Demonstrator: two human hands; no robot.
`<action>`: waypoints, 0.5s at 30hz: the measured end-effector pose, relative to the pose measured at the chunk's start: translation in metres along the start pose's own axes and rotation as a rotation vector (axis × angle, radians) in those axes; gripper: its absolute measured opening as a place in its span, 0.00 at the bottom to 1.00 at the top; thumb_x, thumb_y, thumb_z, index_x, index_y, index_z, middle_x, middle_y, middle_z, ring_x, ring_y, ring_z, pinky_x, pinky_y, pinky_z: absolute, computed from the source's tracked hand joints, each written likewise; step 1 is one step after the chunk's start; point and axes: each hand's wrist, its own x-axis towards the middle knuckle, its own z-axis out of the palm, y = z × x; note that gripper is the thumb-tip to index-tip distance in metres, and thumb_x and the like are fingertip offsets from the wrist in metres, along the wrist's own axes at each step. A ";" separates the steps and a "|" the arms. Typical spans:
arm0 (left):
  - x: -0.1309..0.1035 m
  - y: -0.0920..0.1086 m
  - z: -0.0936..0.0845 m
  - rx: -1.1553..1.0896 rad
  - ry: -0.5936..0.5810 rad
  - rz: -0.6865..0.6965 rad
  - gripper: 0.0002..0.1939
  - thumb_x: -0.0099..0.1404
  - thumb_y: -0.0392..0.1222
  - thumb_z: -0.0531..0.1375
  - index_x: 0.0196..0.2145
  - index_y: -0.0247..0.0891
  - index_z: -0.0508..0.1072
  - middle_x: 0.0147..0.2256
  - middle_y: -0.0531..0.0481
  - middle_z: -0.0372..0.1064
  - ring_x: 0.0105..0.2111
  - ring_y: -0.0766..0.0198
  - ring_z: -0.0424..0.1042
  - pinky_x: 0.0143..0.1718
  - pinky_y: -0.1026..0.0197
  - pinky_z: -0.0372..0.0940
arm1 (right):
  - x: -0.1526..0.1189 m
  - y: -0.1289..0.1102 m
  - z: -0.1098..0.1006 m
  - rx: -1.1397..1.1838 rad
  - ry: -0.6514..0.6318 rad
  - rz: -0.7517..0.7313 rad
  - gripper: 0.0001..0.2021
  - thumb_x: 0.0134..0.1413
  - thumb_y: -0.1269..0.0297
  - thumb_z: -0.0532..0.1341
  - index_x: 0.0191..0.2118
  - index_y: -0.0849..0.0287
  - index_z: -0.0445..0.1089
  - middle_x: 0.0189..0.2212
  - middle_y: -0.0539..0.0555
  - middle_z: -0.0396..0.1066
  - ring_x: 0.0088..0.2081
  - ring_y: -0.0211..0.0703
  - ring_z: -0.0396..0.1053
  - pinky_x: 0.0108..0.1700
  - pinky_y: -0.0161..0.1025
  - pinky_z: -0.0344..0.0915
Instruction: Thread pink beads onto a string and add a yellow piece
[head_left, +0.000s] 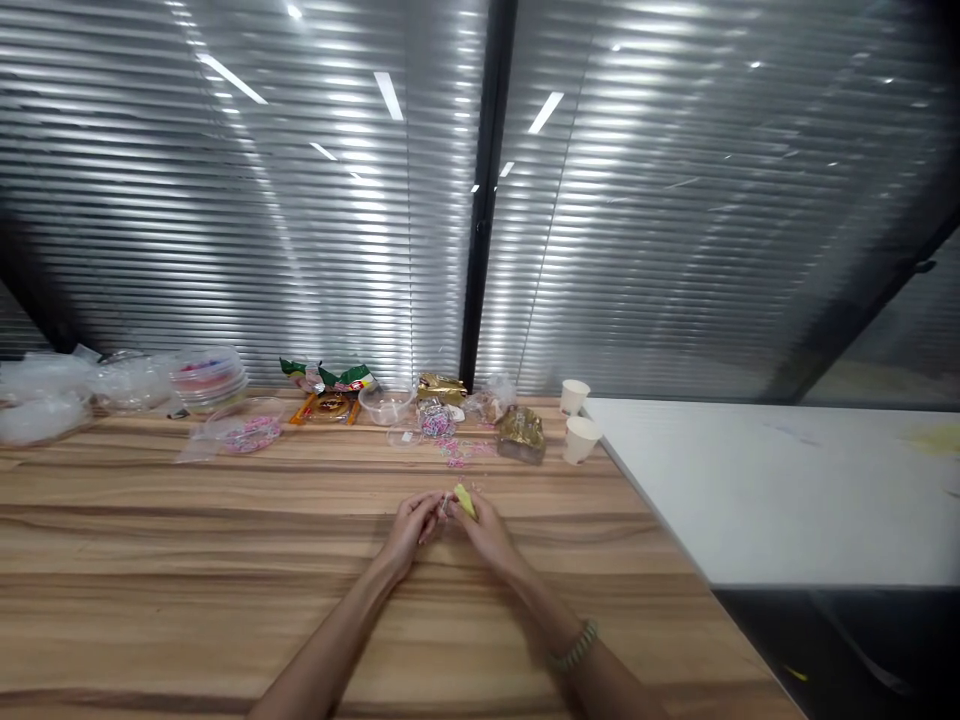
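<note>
Hands — two, both the person's own, forearms bare, meeting above the middle of the wooden table (187, 560). The right hand (486, 530) pinches a small yellow-green piece (465, 499) between thumb and fingertips; the piece sticks up from the top of that hand, on its inner side. The left hand (411, 528) is curled with its fingertips touching the same spot, just beside the piece; whether it grips the piece or something smaller cannot be told. One beaded bracelet (574, 645) on the right wrist.

Along the far edge of the table, well apart from the hands:
- Paper cups — two, white, at the far right corner: one upright (574, 396), one tilted (581, 439) nearer the person.
- Gold foil packets — two: one (441, 386) at the back, one (522, 430) just left of the cups.
- Clear plastic bowl (386, 404) — one, beside the back foil packet.
- Green and orange snack wrappers (330, 390) — a small heap, count unclear.
- Small pink and white sweets (459, 452) — scattered loose near the bowl, too small to count; more in a clear bag (251, 433) to the left.
- Stack of clear lidded containers (208, 379) — one stack; further clear plastic packaging (45, 395) at the far left corner.

A white table (787, 490) adjoins the right edge.
</note>
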 end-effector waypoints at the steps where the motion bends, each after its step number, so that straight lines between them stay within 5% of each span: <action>1: 0.001 0.001 -0.002 0.011 0.023 0.011 0.17 0.53 0.51 0.59 0.30 0.32 0.74 0.18 0.55 0.63 0.12 0.77 0.46 0.15 0.69 0.41 | -0.001 -0.001 -0.001 -0.006 -0.001 -0.004 0.16 0.55 0.54 0.52 0.41 0.60 0.66 0.36 0.55 0.70 0.38 0.45 0.66 0.42 0.39 0.61; 4: 0.004 0.004 -0.008 0.077 0.106 0.027 0.22 0.51 0.50 0.60 0.40 0.32 0.74 0.15 0.56 0.63 0.12 0.75 0.49 0.15 0.69 0.44 | -0.003 -0.002 -0.003 -0.039 -0.006 -0.003 0.18 0.57 0.54 0.49 0.47 0.58 0.63 0.41 0.55 0.68 0.43 0.44 0.64 0.46 0.40 0.59; 7: 0.005 0.009 -0.010 0.176 0.147 0.075 0.20 0.48 0.47 0.62 0.39 0.34 0.75 0.23 0.50 0.73 0.19 0.68 0.64 0.22 0.67 0.57 | -0.006 -0.003 -0.002 -0.069 -0.014 -0.002 0.17 0.59 0.54 0.46 0.46 0.58 0.62 0.40 0.55 0.67 0.41 0.42 0.64 0.45 0.39 0.59; 10: 0.002 0.013 -0.008 0.251 0.090 0.128 0.16 0.48 0.45 0.63 0.35 0.37 0.77 0.33 0.47 0.75 0.32 0.59 0.71 0.35 0.62 0.63 | -0.006 -0.006 -0.002 -0.097 -0.037 -0.021 0.17 0.60 0.55 0.44 0.39 0.58 0.64 0.36 0.53 0.68 0.37 0.41 0.64 0.41 0.37 0.60; 15: -0.003 0.015 -0.003 0.298 0.047 0.107 0.17 0.49 0.45 0.63 0.38 0.37 0.76 0.31 0.47 0.76 0.31 0.56 0.73 0.36 0.58 0.66 | -0.006 -0.012 -0.005 -0.142 -0.017 -0.051 0.17 0.60 0.56 0.44 0.32 0.58 0.64 0.30 0.51 0.68 0.32 0.40 0.64 0.35 0.35 0.59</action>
